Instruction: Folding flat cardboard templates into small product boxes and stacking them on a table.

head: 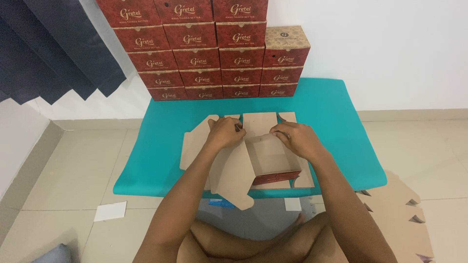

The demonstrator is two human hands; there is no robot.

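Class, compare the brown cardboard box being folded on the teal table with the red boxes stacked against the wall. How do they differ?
The half-folded brown cardboard box lies open with flaps spread flat; the stacked red boxes are closed. The half-folded one shows mostly its plain brown inside; the stacked ones show patterned red outsides. The left hand and right hand press on the folding one; the stack stands untouched. Both sit on the teal table, and both are red outside.

Both arms reach forward, left hand [225, 133] and right hand [297, 139] curled, fingers pinching.

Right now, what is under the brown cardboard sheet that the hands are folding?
The cardboard sheet lies on a teal mat; both hands, left and right, press its flaps. The mat beneath it is covered.
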